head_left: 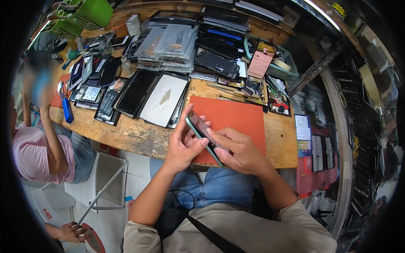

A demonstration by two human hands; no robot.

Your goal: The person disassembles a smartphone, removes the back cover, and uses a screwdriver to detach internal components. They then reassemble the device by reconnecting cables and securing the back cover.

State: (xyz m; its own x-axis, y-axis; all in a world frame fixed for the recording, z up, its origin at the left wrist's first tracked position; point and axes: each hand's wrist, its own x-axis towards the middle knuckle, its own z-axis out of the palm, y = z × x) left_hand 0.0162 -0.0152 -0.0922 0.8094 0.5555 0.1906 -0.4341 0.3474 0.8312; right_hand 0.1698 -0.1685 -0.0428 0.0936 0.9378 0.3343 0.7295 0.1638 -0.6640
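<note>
i see the left hand (pixel 185 145) gripping a phone (pixel 211 149) above the orange mat (pixel 236 111) while the right hand (pixel 242 149), fingers curled, touches its front, where a hard push could slip it lapward.

Middle of the view is evenly lit; tabletop (pixel 156 135) and orange mat (pixel 236 109) are well exposed. Light is thrown by a bright tube (pixel 324 16) at upper right, near clipped; another bright strip (pixel 39 34) is caught at upper left. Glints are picked up on bubble-wrap packs (pixel 175 42). Right-side shelving (pixel 371 168) is left dim, fine detail lost. Left hand (pixel 183 145) and right hand (pixel 238 149) are rendered reasonably sharp. Seated person's head (pixel 40 78) is heavily blurred. Straight edges are bowed toward rim; corners are blacked out by fisheye circle.
</note>
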